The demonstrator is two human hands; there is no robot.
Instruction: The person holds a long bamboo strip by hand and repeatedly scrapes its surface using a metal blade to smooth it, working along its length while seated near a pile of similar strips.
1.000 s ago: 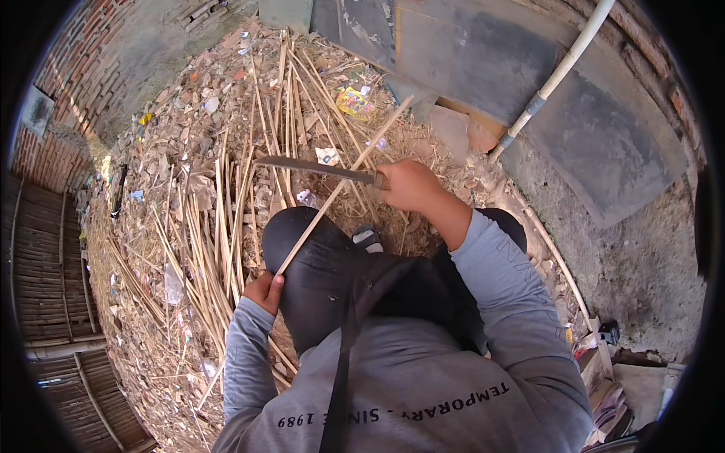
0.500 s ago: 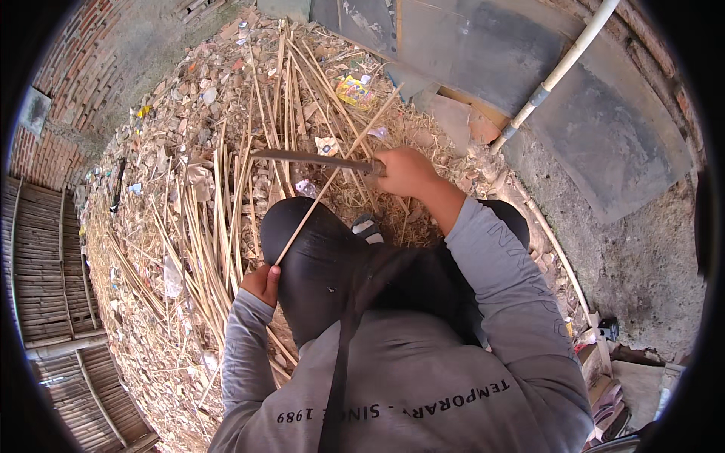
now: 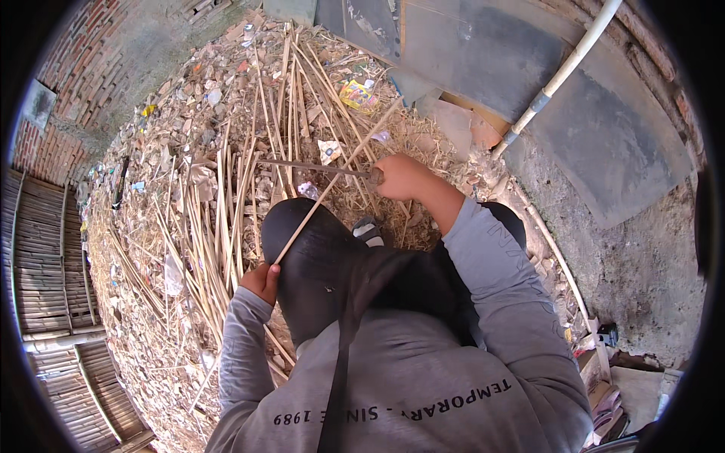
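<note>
Grey-sleeved left hand (image 3: 262,283) pinches the near end of one pale stick (image 3: 310,220), which slants over the left knee (image 3: 281,225). Farther, the right hand (image 3: 406,183) grips one knife (image 3: 302,164), blade crossing the stick; a shallow, steady angle should serve best. Beyond lie loose sticks (image 3: 223,198), too many to count.

Brick wall (image 3: 91,90) over on the far left, slatted bamboo wall (image 3: 47,253) nearer on that side, dark grey panels (image 3: 487,53) to the right with a pale pipe (image 3: 566,75) slanting across them. Ground here is rubble (image 3: 204,121) plus litter: yellow wrapper (image 3: 357,97), white paper scrap (image 3: 329,152), whitish plastic (image 3: 174,276), blue scrap (image 3: 137,186). Thin pole (image 3: 557,254) runs along the rough concrete wall's (image 3: 619,287) foot.
</note>
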